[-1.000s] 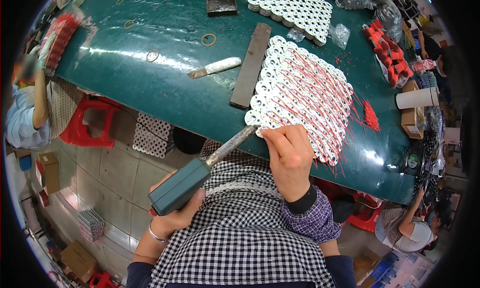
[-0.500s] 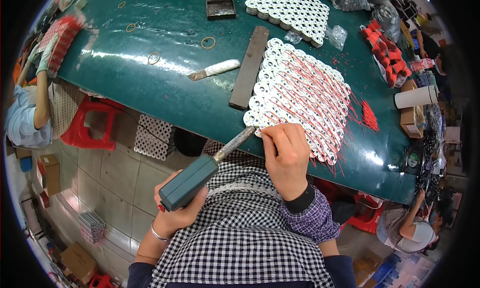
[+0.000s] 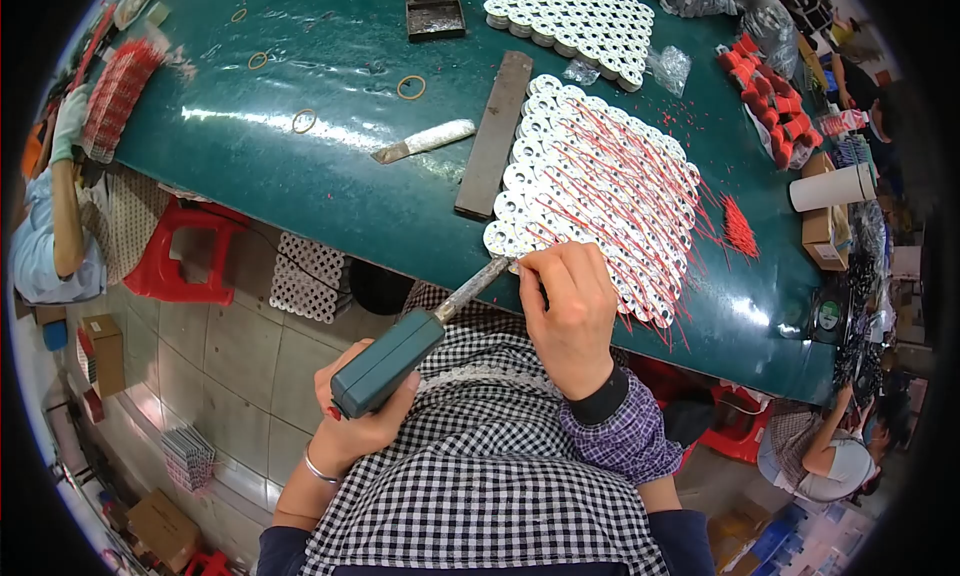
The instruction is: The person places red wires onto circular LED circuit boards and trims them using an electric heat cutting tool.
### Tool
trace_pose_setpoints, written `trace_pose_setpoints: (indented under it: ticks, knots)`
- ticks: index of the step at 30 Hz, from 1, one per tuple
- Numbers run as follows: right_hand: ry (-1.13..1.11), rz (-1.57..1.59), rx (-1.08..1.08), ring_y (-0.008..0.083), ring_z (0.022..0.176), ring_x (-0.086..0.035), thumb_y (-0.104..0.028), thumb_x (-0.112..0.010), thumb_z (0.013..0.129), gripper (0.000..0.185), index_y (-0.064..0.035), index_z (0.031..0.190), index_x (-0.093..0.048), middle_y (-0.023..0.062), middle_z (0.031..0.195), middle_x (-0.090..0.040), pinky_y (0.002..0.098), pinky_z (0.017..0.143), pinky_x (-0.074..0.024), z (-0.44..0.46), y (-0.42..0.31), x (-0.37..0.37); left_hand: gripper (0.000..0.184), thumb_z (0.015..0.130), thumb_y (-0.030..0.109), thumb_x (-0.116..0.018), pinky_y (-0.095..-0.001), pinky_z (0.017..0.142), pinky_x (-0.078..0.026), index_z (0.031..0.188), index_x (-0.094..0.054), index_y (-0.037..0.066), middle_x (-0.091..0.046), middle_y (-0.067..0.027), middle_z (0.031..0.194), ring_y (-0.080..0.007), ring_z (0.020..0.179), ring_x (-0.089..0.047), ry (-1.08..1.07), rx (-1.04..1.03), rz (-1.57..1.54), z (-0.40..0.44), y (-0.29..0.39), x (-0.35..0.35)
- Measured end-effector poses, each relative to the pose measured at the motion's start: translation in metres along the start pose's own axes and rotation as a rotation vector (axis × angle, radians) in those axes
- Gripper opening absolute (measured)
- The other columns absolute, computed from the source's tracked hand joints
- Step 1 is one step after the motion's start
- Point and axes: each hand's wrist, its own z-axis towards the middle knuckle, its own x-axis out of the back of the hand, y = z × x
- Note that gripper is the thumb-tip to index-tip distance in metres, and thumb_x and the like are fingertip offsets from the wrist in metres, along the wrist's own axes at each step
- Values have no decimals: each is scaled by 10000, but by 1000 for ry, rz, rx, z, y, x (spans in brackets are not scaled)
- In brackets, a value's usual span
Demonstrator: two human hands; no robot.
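My left hand [image 3: 365,401] is wrapped round the green handle of a soldering iron [image 3: 390,361]. The iron's metal tip meets the near left corner of a sheet of joined white discs [image 3: 535,191], close to my right fingertips. My right hand [image 3: 572,311] is closed in a pinch at that same edge; what lies between thumb and finger is too small to make out. Many thin red wires [image 3: 620,211] run slantwise across the discs, some overhanging the near and right edges.
A dark flat bar [image 3: 495,136] lies along the sheet's left side, beside a white-handled brush [image 3: 430,139]. A pile of cut red wires [image 3: 738,228] is to the right. Another disc stack [image 3: 570,21] and a metal stand [image 3: 434,11] sit farther back. Co-workers sit left and right.
The iron's tip and my right fingers stay at the sheet's corner with hardly any shift. At far left, the co-worker's gloved hands have moved on the red-and-white stack.
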Motion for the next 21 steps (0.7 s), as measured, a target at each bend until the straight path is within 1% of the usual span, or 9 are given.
trace_pose_setpoints:
  ticks: [3, 5, 9, 12, 14, 17, 18, 20, 21]
  knots:
    - [-1, -2, 4, 277, 821, -566, 21, -719, 792, 128, -19, 888, -645, 95, 870, -584, 394, 701, -469, 1, 0, 0, 176, 773, 18, -763, -279, 564, -502, 933, -703, -26, -667, -97, 824, -184, 634, -636, -17, 35, 12, -7, -5, 0]
    - [2, -4, 10, 277, 816, -564, 20, -717, 794, 124, -19, 886, -644, 94, 866, -582, 394, 698, -468, 1, 0, 0, 208, 772, 20, -763, -282, 596, -517, 970, -712, -20, -682, -105, 845, -197, 659, -648, 66, 58, -60, -15, -11, 0]
    - [-1, -10, 8, 280, 811, -559, 15, -715, 801, 119, -20, 889, -643, 95, 858, -575, 396, 699, -469, 1, -1, 0, 234, 785, 20, -758, -288, 643, -531, 1012, -715, -19, -697, -109, 873, -198, 704, -664, 117, 17, -63, -22, -14, 3]
    - [-8, -3, -1, 285, 834, -560, 4, -722, 800, 134, -22, 909, -649, 95, 878, -579, 395, 713, -471, 0, 0, 2, 240, 816, 45, -770, -290, 672, -535, 1040, -714, -21, -711, -103, 900, -189, 745, -672, 153, 61, -147, -24, -5, 2]
    - [-12, 4, -4, 288, 853, -564, -8, -731, 795, 153, -22, 928, -655, 95, 896, -585, 396, 725, -473, 0, -2, 5, 236, 845, 70, -780, -292, 678, -538, 1053, -717, -20, -722, -98, 935, -186, 762, -674, 237, 208, -298, -30, 1, 0]
    - [-23, 21, 9, 288, 896, -573, -44, -757, 775, 224, -26, 981, -670, 91, 950, -603, 400, 752, -476, 2, -6, 11, 238, 857, 77, -782, -290, 686, -546, 1069, -721, -13, -737, -95, 949, -179, 773, -685, 262, 145, -329, -32, -4, 1]
    - [-41, -31, 26, 284, 911, -577, -57, -764, 768, 251, -29, 1000, -673, 87, 969, -609, 402, 762, -477, -1, -5, 11, 238, 857, 77, -782, -290, 686, -546, 1069, -721, -13, -737, -95, 949, -179, 773, -685, 288, 128, -315, -31, -6, 3]
    - [-41, -67, 65, 271, 920, -583, -65, -763, 769, 256, -38, 1010, -678, 78, 986, -616, 402, 769, -478, -5, 2, 7, 251, 854, 61, -779, -281, 693, -553, 1087, -722, -11, -749, -93, 946, -161, 787, -698, 321, 45, -120, -28, -6, 4]
    - [-35, -64, 91, 270, 908, -591, -51, -749, 778, 247, -36, 1015, -681, 77, 976, -618, 398, 750, -480, -4, 3, 9, 251, 854, 61, -779, -281, 693, -553, 1087, -722, -11, -749, -93, 946, -161, 787, -698, 354, 32, -104, -27, -5, 6]
